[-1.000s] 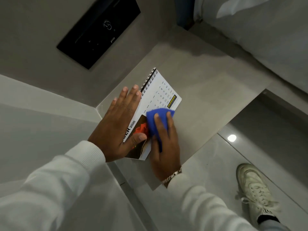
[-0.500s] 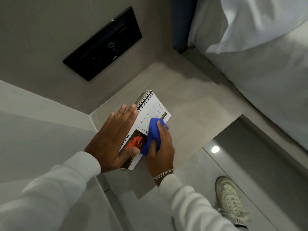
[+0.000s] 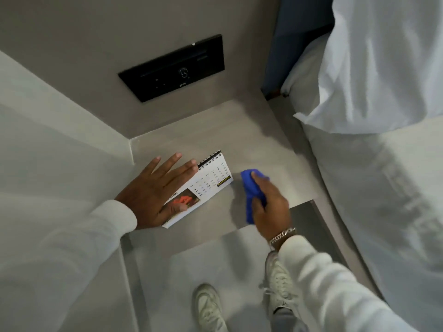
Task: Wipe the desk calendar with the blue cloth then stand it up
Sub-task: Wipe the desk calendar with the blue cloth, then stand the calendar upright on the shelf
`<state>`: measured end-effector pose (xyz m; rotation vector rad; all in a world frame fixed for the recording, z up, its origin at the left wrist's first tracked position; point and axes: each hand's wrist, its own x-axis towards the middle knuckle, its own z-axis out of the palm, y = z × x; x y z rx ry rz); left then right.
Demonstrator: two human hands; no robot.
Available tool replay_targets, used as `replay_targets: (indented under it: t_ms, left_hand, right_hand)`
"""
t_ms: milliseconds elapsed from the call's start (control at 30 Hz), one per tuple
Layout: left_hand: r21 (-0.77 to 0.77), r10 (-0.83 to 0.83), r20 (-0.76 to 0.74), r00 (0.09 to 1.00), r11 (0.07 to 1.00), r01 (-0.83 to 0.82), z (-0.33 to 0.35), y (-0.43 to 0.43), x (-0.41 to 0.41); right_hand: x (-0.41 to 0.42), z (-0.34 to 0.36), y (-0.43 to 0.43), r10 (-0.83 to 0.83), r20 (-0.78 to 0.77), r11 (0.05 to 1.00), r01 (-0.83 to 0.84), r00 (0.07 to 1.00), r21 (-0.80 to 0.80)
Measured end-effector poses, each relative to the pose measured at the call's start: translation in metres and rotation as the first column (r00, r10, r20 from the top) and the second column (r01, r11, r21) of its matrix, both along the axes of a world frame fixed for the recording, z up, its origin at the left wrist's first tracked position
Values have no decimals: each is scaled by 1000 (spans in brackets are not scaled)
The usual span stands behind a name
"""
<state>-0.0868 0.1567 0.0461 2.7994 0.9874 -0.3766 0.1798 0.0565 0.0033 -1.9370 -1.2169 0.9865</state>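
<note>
The desk calendar (image 3: 206, 185) lies flat on the grey bedside shelf (image 3: 259, 149), its spiral binding at the far end and an orange picture at the near end. My left hand (image 3: 155, 192) rests flat on its left half, fingers spread, pressing it down. My right hand (image 3: 271, 207) grips the bunched blue cloth (image 3: 251, 190) to the right of the calendar. The cloth is off the page and close to the shelf top; I cannot tell if it touches it.
A black control panel (image 3: 172, 68) is set in the wall behind the shelf. A bed with white sheets and a pillow (image 3: 374, 68) borders the shelf on the right. My two white shoes (image 3: 208, 307) stand on the glossy floor below the shelf's front edge.
My right hand has swept the blue cloth rightward off the calendar onto the shelf side. My left hand stays pressed on the calendar. The camera view has shifted upward.
</note>
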Motion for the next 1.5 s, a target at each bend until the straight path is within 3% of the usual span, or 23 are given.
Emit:
replay_targets:
  t_ms: [100, 233, 300, 400, 467, 533, 600, 633, 700, 733, 867, 1067, 1200, 1500]
  left_hand:
    - [12, 121, 10, 993, 993, -121, 5, -4, 6]
    - [39, 314, 125, 941, 946, -321, 12, -16, 14]
    - [40, 461, 261, 848, 873, -486, 10, -28, 14]
    - [-80, 679, 483, 553, 663, -744, 4, -49, 6]
    - [-195, 755, 592, 281, 473, -859, -3, -69, 2]
    - [-349, 772, 634, -51, 226, -910, -10, -90, 2]
    - [-527, 716, 579, -390, -36, -849, -17, -103, 5]
    - [-614, 680, 513, -524, -135, -777, -22, -105, 6]
    - [-792, 628, 328, -706, -224, -568, -31, -102, 7]
    - [-840, 618, 250, -745, -245, -484, -34, -100, 8]
    - [-865, 631, 179, -755, -264, -426, -36, -92, 9]
    - [-863, 650, 173, -740, -263, -432, -33, -75, -8]
    - [-878, 627, 154, -763, -268, -397, -28, -50, -18]
    - [-793, 667, 363, -650, -145, -592, -6, 66, -39]
  right_hand:
    - [36, -10, 27, 273, 373, 960, -228, 887, -161]
    - [48, -43, 37, 516, 492, 848, -336, 702, -410]
    - [50, -58, 29, 597, 505, 795, -372, 623, -479]
    - [48, -65, 26, 609, 496, 783, -369, 619, -500]
    - [44, -55, 34, 571, 480, 806, -344, 666, -482]
    - [37, -37, 44, 398, 441, 914, -308, 804, -265]
    - [28, -17, 55, 190, 232, 980, -199, 954, 14]
    - [21, -9, 61, 122, 111, 989, -130, 986, 68]
    - [5, 2, 73, 65, -94, 998, -63, 993, 22]
    - [-3, 5, 77, 58, -174, 998, -60, 983, -11]
    - [-21, 10, 83, 75, -260, 996, -85, 963, -30]
    - [-37, 19, 89, -43, -316, 985, -12, 948, -171]
    - [-52, 26, 103, -133, -317, 982, 83, 939, -168]
    - [-74, 32, 194, -209, -402, 977, 174, 891, -123]
